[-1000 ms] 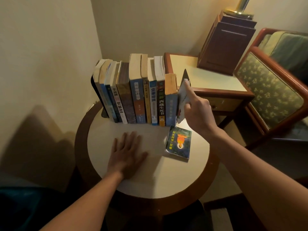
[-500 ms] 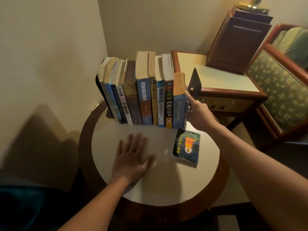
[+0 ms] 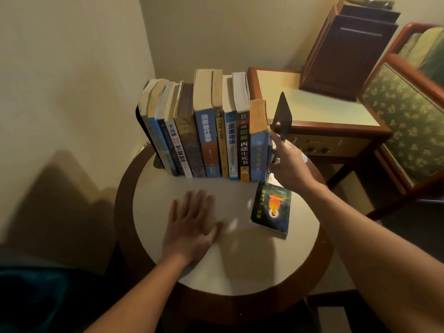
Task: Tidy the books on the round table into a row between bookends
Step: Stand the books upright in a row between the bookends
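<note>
Head view: among the upright spines facing you, a dark spine (image 3: 243, 150) reads 西藏生死书 under "02". The row of books (image 3: 209, 140) runs left to right at the back of the round desk (image 3: 240, 265), its left end leaning on a black bookend (image 3: 141, 123). Your right hand (image 3: 290, 164), fingers stretched, touches the row's right end, just beside the pointed bookend (image 3: 283, 114). A loose book (image 3: 271, 210) with an orange lantern cover lies flat nearby, long axis pointing away from you. Your left hand (image 3: 192, 227) rests flat, fingers spread.
</note>
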`<state>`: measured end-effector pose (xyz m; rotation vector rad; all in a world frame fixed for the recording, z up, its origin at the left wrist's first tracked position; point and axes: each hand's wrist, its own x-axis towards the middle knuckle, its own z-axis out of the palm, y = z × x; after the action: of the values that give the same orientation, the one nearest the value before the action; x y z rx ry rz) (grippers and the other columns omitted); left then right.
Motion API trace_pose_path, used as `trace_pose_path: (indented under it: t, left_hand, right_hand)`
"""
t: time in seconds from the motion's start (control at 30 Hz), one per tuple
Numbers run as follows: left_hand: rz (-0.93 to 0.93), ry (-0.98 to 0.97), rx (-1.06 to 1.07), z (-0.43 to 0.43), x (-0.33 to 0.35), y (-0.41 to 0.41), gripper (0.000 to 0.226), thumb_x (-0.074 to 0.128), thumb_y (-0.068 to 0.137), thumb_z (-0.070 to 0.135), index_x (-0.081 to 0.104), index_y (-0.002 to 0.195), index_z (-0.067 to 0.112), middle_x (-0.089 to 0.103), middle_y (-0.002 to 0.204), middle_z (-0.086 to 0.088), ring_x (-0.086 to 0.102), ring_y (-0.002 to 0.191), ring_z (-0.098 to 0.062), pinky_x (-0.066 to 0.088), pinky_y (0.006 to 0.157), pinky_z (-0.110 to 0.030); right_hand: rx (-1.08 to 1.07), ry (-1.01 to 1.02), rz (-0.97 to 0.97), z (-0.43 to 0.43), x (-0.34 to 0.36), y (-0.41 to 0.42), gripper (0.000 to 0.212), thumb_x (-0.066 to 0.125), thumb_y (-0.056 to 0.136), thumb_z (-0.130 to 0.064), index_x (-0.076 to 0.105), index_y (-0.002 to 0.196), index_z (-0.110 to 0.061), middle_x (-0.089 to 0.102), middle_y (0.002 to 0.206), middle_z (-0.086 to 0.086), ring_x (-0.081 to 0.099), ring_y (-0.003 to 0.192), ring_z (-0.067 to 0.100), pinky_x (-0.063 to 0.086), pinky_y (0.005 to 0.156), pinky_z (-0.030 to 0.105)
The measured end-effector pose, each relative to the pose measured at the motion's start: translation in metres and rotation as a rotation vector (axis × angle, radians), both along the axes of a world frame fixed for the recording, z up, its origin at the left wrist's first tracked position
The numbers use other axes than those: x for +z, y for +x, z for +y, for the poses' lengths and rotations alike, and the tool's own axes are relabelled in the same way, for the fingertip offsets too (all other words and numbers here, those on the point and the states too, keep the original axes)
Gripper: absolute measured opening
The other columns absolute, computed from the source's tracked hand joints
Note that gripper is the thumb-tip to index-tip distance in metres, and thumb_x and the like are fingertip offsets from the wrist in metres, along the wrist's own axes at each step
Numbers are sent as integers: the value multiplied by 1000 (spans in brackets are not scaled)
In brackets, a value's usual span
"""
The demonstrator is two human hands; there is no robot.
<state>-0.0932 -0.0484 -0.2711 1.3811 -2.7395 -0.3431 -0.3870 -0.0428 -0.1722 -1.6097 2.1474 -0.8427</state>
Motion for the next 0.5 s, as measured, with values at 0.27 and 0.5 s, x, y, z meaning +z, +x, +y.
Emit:
trace_pose_path:
  t: [0.27,0.5]
  left_hand:
    - [-7,3,0,0,1,0,77,6,92,79,-18,154,42,-27,162,14,-28,149,-16,-13,122,-47]
    - [16,3,-66,1,-3,4,64,12,99,66,-18,152,47,-27,162,11,-26,150,-19,-8,123,-50]
  right_hand:
    - [-65,-4,-53,19,-1,5,107,51,82,22,8,160,-38,46,152,10,53,133,23,55,71,15]
    - [-80,410,28,73,-42,11,95,75,88,-30,14,160,-22,52,143,12,53,120,27,45,99,37]
